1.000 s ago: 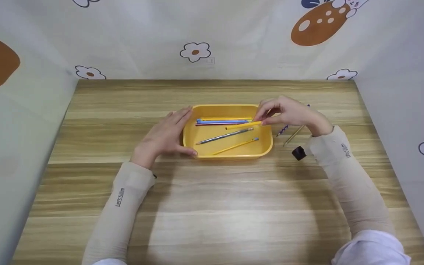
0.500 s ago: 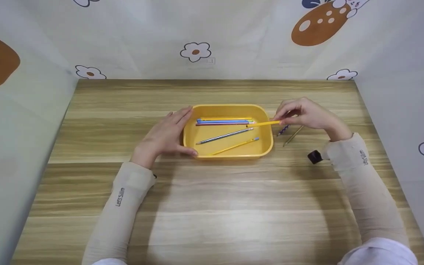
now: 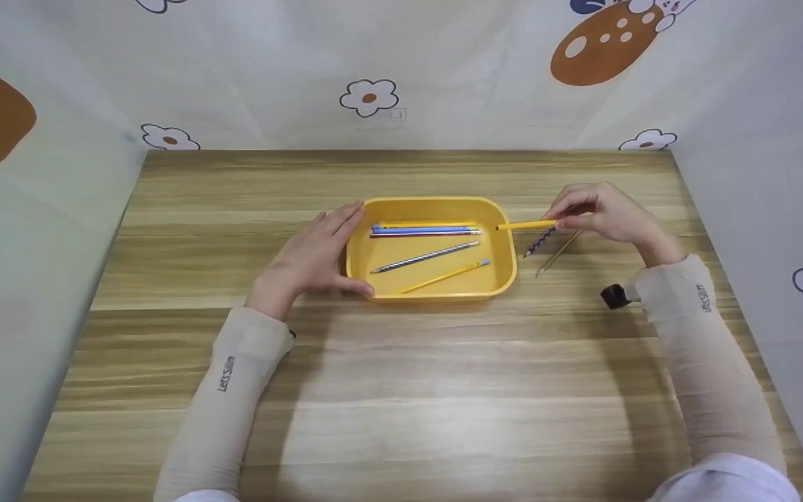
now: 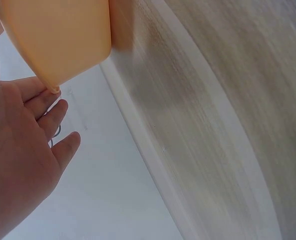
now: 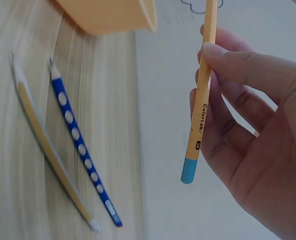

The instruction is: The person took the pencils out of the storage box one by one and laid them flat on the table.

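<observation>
A yellow pencil (image 5: 201, 100) with a blue end is pinched between the thumb and fingers of my right hand (image 3: 607, 213). In the head view it lies nearly level, its far tip over the right rim of a yellow plastic box (image 3: 436, 296). My left hand (image 3: 314, 254) rests against the box's left end, fingers straight at the back corner and thumb at the front corner. Inside the box are a striped grey pencil (image 3: 426, 257), another yellow pencil (image 3: 443, 277) and a blue pencil (image 3: 422, 230) beside a few others along the back.
On the wooden table (image 3: 415, 376), right of the box, lie a blue pencil with white dots (image 5: 75, 132) and a tan pencil (image 5: 50, 150), partly below my right hand. A patterned curtain (image 3: 443, 70) stands behind and on both sides. A black wrist camera (image 3: 614, 296) juts from the right sleeve.
My right hand has moved right with the yellow pencil, from over the inside of the box to beyond its right rim. The left hand and the box have stayed put.
</observation>
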A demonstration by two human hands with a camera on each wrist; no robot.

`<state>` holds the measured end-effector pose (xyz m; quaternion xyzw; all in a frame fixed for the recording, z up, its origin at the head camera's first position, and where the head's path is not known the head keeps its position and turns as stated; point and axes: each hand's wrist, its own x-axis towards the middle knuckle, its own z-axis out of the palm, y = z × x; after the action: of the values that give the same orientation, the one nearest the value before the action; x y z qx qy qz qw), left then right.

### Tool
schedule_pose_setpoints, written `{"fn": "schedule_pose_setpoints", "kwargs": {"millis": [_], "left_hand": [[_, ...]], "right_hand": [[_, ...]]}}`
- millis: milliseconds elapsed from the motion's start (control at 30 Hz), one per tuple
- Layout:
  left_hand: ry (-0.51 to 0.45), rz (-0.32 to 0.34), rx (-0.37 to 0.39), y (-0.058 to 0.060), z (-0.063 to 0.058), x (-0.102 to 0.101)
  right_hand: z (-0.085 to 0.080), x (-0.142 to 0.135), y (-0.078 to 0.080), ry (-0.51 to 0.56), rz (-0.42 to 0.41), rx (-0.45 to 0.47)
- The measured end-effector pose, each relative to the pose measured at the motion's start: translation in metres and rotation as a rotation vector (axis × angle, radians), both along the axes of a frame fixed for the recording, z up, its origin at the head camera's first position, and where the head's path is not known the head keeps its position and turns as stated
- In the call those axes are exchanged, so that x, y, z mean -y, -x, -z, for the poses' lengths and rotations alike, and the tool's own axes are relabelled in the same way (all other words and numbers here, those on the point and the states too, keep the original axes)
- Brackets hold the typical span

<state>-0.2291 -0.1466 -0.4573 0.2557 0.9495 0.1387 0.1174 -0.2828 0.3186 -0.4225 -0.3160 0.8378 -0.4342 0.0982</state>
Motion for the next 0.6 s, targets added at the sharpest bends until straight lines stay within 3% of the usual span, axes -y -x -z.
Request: {"fn": "schedule_pose_setpoints", "kwargs": {"millis": [200,433,600], "left_hand": [[-0.008,0.01,-0.003,0.0,0.001,0.002],[-0.01,-0.004,-0.007,0.0,0.001,0.001],[-0.002,-0.011,-0.005,-0.001,0.001,0.001]], "right_hand": [[-0.011,-0.001,-0.003,-0.137,0.061,-0.082],[0.014,-0.022,0.019,-0.35,0.172,-0.122],[0.016,-0.023,0.025,-0.454,0.22,-0.176]]}}
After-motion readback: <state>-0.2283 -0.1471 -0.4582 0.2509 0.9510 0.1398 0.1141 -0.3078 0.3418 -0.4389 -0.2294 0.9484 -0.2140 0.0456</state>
